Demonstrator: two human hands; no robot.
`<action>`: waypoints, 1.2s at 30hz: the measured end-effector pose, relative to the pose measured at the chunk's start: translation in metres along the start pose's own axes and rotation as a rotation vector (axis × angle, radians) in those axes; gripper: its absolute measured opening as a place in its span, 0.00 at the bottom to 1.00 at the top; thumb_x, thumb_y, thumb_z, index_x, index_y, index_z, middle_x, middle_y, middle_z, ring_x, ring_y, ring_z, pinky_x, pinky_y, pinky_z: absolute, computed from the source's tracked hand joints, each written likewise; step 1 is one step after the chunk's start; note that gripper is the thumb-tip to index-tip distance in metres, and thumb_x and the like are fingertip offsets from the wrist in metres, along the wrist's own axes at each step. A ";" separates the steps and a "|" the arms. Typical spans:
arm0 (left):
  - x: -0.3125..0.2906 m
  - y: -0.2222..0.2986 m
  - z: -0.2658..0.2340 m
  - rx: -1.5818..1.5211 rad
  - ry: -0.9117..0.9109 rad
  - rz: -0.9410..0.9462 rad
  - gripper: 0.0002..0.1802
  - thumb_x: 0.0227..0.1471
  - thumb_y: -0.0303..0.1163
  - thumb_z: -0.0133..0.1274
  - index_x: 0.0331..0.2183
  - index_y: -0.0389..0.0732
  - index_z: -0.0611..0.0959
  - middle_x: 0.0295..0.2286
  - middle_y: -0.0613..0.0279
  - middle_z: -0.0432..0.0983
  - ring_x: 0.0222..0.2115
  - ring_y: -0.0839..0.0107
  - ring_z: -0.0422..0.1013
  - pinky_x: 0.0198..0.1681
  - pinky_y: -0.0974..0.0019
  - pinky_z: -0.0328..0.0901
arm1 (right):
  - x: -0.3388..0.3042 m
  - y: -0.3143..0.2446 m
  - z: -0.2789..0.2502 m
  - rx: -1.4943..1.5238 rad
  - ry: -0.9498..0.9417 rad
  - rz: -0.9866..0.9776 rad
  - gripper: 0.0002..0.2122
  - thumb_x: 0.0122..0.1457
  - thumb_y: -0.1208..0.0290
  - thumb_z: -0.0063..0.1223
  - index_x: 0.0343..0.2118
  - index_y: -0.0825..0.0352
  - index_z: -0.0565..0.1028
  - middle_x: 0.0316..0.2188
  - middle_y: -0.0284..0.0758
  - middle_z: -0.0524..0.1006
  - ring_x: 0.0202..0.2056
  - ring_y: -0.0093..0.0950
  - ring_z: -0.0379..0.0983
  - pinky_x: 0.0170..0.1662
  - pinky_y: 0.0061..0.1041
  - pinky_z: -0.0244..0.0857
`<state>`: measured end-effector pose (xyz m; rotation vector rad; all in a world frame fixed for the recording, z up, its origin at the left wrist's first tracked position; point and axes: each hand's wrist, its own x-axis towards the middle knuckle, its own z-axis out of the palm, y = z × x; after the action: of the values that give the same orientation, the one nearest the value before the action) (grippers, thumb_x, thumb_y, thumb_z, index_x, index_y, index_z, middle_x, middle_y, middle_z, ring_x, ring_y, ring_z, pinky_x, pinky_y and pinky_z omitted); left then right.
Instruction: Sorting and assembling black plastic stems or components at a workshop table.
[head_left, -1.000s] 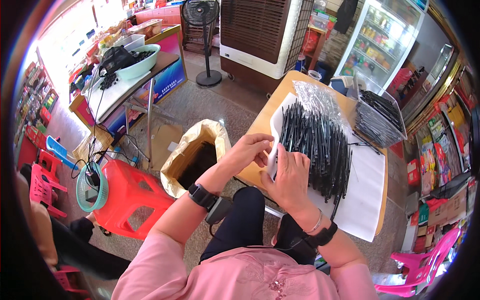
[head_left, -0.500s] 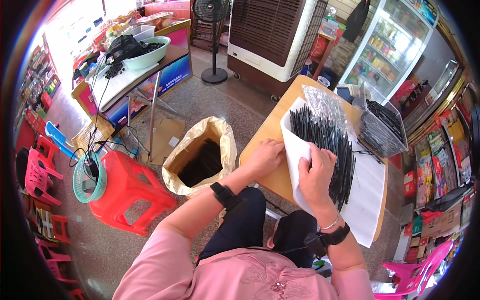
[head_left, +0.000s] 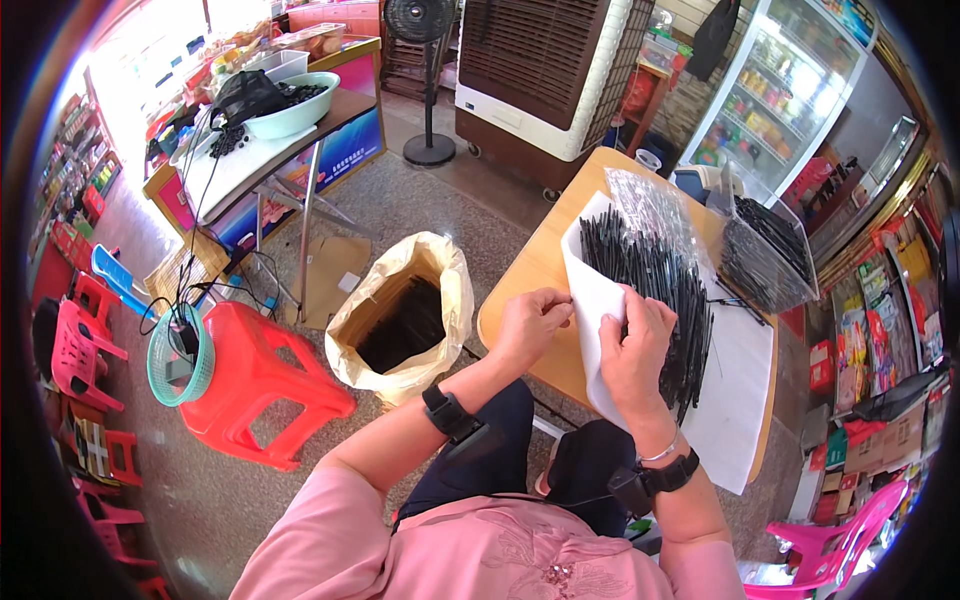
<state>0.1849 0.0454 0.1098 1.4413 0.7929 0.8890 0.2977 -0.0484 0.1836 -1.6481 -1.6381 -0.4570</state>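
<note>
A thick bundle of thin black sticks (head_left: 655, 275) lies on a white sheet (head_left: 735, 400) on the wooden table in front of me. The sheet's left edge is turned up along the bundle. My right hand (head_left: 637, 350) grips this raised flap, thumb on the near side and fingers over the top. Just left of the flap, my left hand (head_left: 535, 325) is closed in a pinch above the table; what its fingertips hold, if anything, is too small to make out. Clear crinkled plastic (head_left: 655, 205) covers the far end of the sticks.
A clear bin of black sticks (head_left: 765, 250) stands at the table's (head_left: 535, 262) right. On the floor to the left are a paper-lined container (head_left: 345, 350) with dark contents and a red stool (head_left: 250, 385) bearing a green basket (head_left: 160, 375). An air cooler (head_left: 530, 130) stands beyond.
My left hand has drawn back slightly from the flap's edge, and its fingertips have come together in a pinch. The right hand keeps its grip on the sheet.
</note>
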 end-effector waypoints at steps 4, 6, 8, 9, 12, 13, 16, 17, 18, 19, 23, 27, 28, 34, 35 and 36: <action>-0.004 0.009 0.003 0.062 0.050 0.004 0.10 0.51 0.28 0.53 0.35 0.32 0.81 0.24 0.63 0.77 0.25 0.78 0.71 0.29 0.75 0.65 | -0.003 -0.003 0.002 -0.009 -0.005 -0.027 0.15 0.45 0.80 0.50 0.39 0.70 0.71 0.25 0.40 0.73 0.31 0.36 0.68 0.47 0.35 0.54; -0.004 0.006 0.005 0.113 0.056 0.019 0.10 0.51 0.28 0.53 0.34 0.32 0.81 0.24 0.63 0.77 0.25 0.78 0.71 0.29 0.75 0.65 | -0.004 -0.007 0.003 -0.022 -0.020 -0.045 0.15 0.45 0.80 0.50 0.39 0.69 0.71 0.25 0.38 0.72 0.31 0.35 0.68 0.48 0.36 0.54; -0.002 -0.002 0.003 0.000 0.054 0.009 0.11 0.52 0.30 0.52 0.33 0.31 0.80 0.25 0.61 0.77 0.25 0.77 0.72 0.30 0.74 0.66 | -0.007 -0.011 0.008 -0.050 -0.033 -0.115 0.15 0.46 0.79 0.50 0.40 0.67 0.69 0.25 0.35 0.71 0.31 0.33 0.68 0.49 0.37 0.54; -0.001 -0.005 -0.002 0.004 0.049 0.013 0.11 0.52 0.30 0.52 0.33 0.31 0.80 0.25 0.61 0.77 0.25 0.77 0.72 0.30 0.74 0.66 | -0.008 -0.018 0.007 -0.053 -0.078 -0.134 0.15 0.46 0.78 0.51 0.40 0.67 0.69 0.25 0.34 0.71 0.31 0.32 0.68 0.50 0.37 0.54; -0.002 0.008 -0.016 -0.451 -0.069 -0.334 0.21 0.55 0.42 0.47 0.34 0.30 0.79 0.29 0.55 0.76 0.28 0.67 0.74 0.34 0.67 0.70 | -0.024 -0.020 0.017 -0.070 -0.089 -0.186 0.17 0.46 0.77 0.52 0.42 0.68 0.69 0.27 0.34 0.72 0.33 0.31 0.68 0.51 0.38 0.54; -0.002 0.022 -0.019 -0.455 -0.068 -0.424 0.27 0.55 0.48 0.47 0.36 0.29 0.77 0.31 0.54 0.76 0.29 0.66 0.74 0.35 0.66 0.71 | -0.027 -0.021 0.019 -0.069 -0.077 -0.194 0.16 0.46 0.77 0.53 0.41 0.67 0.69 0.26 0.33 0.71 0.33 0.30 0.68 0.51 0.37 0.54; 0.000 0.025 -0.029 -0.369 -0.170 -0.447 0.29 0.53 0.50 0.49 0.41 0.30 0.75 0.33 0.54 0.75 0.31 0.66 0.74 0.36 0.63 0.71 | -0.037 -0.025 0.027 -0.115 -0.083 -0.231 0.15 0.48 0.76 0.52 0.41 0.66 0.69 0.25 0.31 0.70 0.32 0.28 0.69 0.52 0.36 0.54; 0.002 0.028 -0.032 -0.357 -0.190 -0.441 0.27 0.53 0.47 0.50 0.40 0.30 0.75 0.33 0.54 0.75 0.32 0.66 0.74 0.36 0.62 0.71 | -0.040 -0.027 0.028 -0.149 -0.118 -0.241 0.12 0.51 0.74 0.48 0.39 0.69 0.69 0.26 0.31 0.70 0.32 0.27 0.68 0.53 0.35 0.55; 0.009 0.017 -0.042 -0.355 -0.163 -0.455 0.23 0.52 0.42 0.51 0.40 0.30 0.75 0.33 0.53 0.75 0.32 0.65 0.73 0.34 0.63 0.70 | -0.042 -0.030 0.030 -0.183 -0.151 -0.301 0.12 0.51 0.73 0.47 0.39 0.70 0.70 0.28 0.33 0.69 0.34 0.28 0.68 0.54 0.36 0.54; 0.014 0.018 -0.049 -0.297 -0.234 -0.484 0.16 0.51 0.34 0.50 0.37 0.31 0.76 0.31 0.57 0.75 0.30 0.67 0.73 0.34 0.64 0.69 | -0.044 -0.030 0.032 -0.140 -0.200 -0.281 0.12 0.51 0.73 0.45 0.39 0.71 0.70 0.28 0.35 0.69 0.36 0.29 0.69 0.55 0.37 0.53; 0.023 0.031 -0.049 0.016 -0.290 -0.467 0.12 0.48 0.27 0.52 0.36 0.33 0.78 0.28 0.61 0.76 0.25 0.71 0.73 0.27 0.70 0.68 | -0.053 -0.029 0.046 -0.172 -0.212 -0.270 0.14 0.50 0.72 0.44 0.39 0.72 0.71 0.29 0.35 0.70 0.37 0.28 0.69 0.59 0.37 0.49; 0.038 0.017 -0.060 0.212 -0.396 -0.337 0.10 0.44 0.25 0.54 0.32 0.32 0.80 0.25 0.62 0.76 0.24 0.72 0.72 0.28 0.69 0.66 | -0.054 -0.032 0.038 -0.016 -0.140 -0.256 0.13 0.50 0.74 0.45 0.39 0.73 0.71 0.30 0.36 0.71 0.40 0.30 0.69 0.61 0.40 0.46; 0.037 0.023 -0.052 0.309 -0.391 -0.327 0.09 0.42 0.26 0.54 0.30 0.33 0.80 0.24 0.64 0.76 0.24 0.74 0.71 0.28 0.70 0.64 | -0.053 -0.026 0.024 -0.052 -0.134 -0.231 0.13 0.50 0.74 0.45 0.39 0.73 0.71 0.30 0.36 0.71 0.40 0.30 0.69 0.61 0.40 0.46; 0.052 0.027 -0.061 0.401 -0.443 -0.222 0.11 0.44 0.28 0.53 0.31 0.31 0.81 0.25 0.60 0.76 0.23 0.72 0.71 0.27 0.70 0.64 | -0.062 0.050 -0.069 0.102 0.193 0.075 0.13 0.45 0.75 0.53 0.37 0.67 0.71 0.30 0.37 0.72 0.36 0.38 0.67 0.47 0.39 0.56; 0.059 0.029 -0.059 0.414 -0.430 -0.220 0.11 0.44 0.28 0.53 0.31 0.31 0.81 0.25 0.60 0.76 0.23 0.72 0.71 0.27 0.70 0.64 | -0.073 0.074 -0.084 0.058 0.234 0.149 0.14 0.44 0.76 0.53 0.37 0.67 0.71 0.29 0.38 0.72 0.35 0.39 0.67 0.44 0.38 0.56; 0.073 0.024 -0.050 0.471 -0.361 -0.215 0.12 0.45 0.30 0.53 0.30 0.30 0.81 0.24 0.59 0.76 0.23 0.72 0.70 0.26 0.68 0.64 | -0.088 0.100 -0.099 -0.026 0.224 0.261 0.13 0.45 0.77 0.53 0.36 0.66 0.71 0.31 0.39 0.73 0.36 0.40 0.67 0.43 0.38 0.57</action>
<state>0.1752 0.1318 0.1392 1.8176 0.8941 0.2678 0.4084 -0.1693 0.1596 -1.7325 -1.2395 -0.5103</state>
